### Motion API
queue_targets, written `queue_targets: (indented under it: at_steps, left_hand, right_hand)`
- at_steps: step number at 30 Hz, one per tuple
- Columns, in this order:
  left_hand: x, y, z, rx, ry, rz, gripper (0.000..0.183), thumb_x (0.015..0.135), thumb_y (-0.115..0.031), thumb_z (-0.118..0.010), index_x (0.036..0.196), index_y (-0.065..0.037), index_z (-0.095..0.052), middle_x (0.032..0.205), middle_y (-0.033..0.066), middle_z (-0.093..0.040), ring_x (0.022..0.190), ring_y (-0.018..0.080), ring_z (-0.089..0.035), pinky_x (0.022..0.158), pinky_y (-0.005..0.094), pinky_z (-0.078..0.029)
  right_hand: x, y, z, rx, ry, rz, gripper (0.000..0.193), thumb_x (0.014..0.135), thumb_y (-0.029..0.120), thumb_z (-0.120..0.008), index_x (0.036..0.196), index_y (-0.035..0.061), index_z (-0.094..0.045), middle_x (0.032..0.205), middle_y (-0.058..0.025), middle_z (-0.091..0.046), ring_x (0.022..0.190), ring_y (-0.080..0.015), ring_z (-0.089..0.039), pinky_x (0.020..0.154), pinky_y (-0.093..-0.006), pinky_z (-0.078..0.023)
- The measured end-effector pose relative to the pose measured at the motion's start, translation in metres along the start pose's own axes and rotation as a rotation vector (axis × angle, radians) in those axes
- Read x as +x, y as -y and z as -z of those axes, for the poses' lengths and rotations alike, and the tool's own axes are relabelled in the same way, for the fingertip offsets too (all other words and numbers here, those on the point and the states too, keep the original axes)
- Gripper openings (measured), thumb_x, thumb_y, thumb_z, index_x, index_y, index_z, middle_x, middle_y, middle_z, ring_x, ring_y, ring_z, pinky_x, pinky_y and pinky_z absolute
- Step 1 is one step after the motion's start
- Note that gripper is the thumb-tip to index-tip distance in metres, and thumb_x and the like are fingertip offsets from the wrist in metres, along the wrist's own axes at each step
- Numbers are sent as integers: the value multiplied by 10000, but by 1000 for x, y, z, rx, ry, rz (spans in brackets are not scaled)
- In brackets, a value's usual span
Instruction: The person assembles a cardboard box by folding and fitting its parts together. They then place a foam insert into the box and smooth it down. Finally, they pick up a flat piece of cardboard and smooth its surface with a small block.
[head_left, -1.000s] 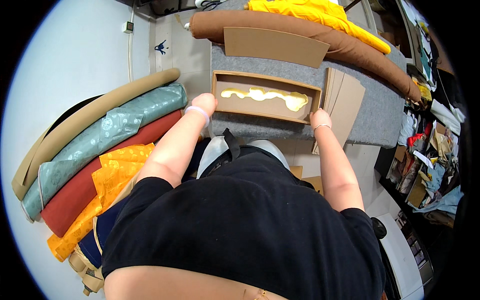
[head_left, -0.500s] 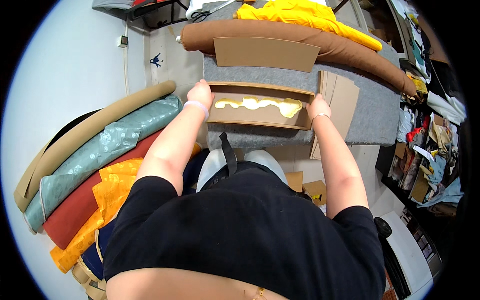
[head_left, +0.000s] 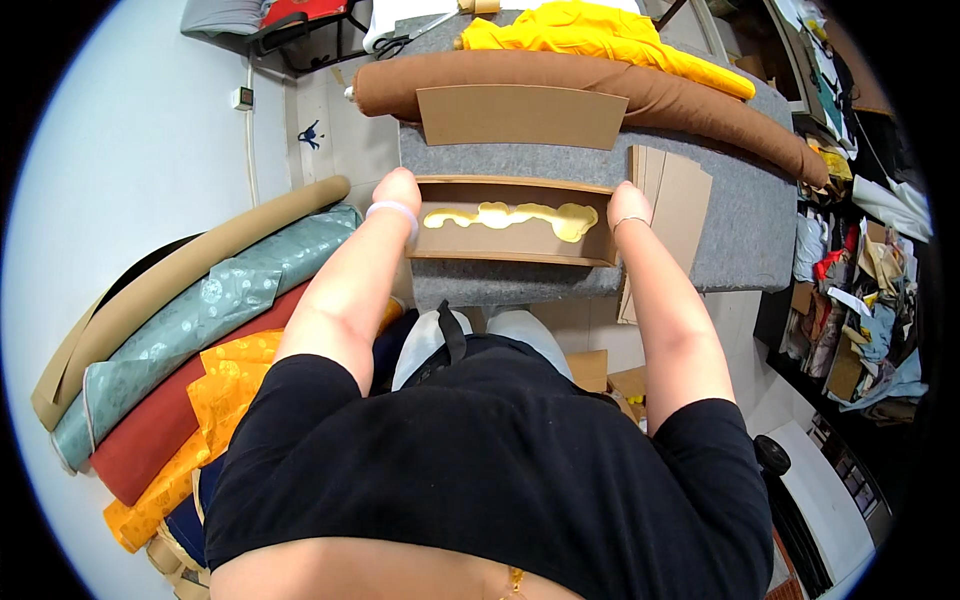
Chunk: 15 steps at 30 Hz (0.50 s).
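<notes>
the left hand (head_left: pixel 396 190) and right hand (head_left: pixel 628 203) grip the two ends of a long brown box (head_left: pixel 512 222) with yellow lining, fingers curled round its sides, on the grey felt table (head_left: pixel 740 215).

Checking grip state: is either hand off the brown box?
No: the left hand and right hand each hold one end of the brown box.

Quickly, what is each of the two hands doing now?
Left hand: grips the left end of the cardboard box.
Right hand: grips its right end.
</notes>
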<state>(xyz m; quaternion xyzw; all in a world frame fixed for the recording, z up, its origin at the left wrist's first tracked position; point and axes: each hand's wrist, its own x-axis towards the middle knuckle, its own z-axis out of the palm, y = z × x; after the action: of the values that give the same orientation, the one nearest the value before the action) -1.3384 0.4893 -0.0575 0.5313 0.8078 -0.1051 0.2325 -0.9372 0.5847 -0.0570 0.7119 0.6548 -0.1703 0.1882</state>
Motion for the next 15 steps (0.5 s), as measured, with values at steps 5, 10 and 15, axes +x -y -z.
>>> queue_targets:
  at_steps: [5, 10, 15]
  left_hand:
    - [-13, 19, -7, -71, -31, -39, 215, 920, -134, -588, 1067, 12, -645, 1038, 234, -703, 995, 393, -678, 873, 459, -551]
    - [-58, 27, -21, -97, 37, 5, 355, 884, -280, -686, 1063, 18, -617, 1014, 250, -695, 994, 405, -665, 889, 476, -528]
    - [-68, 27, -31, -87, 103, -25, 270, 901, -221, -635, 1038, 11, -647, 1036, 246, -699, 1017, 386, -672, 897, 470, -535]
  right_hand:
    - [-26, -14, 2, 87, -12, -49, 364, 873, 292, -717, 1080, 0, -649, 1063, -240, -703, 1004, -378, -688, 879, -463, -558]
    - [-59, -20, -9, 50, 101, -52, 367, 863, 308, -732, 1075, 19, -654, 1066, -225, -708, 1003, -369, -689, 871, -452, -562]
    - [-62, -24, -31, 35, 72, -44, 202, 952, 123, -544, 1093, -5, -611, 1053, -226, -713, 999, -350, -702, 870, -441, -570]
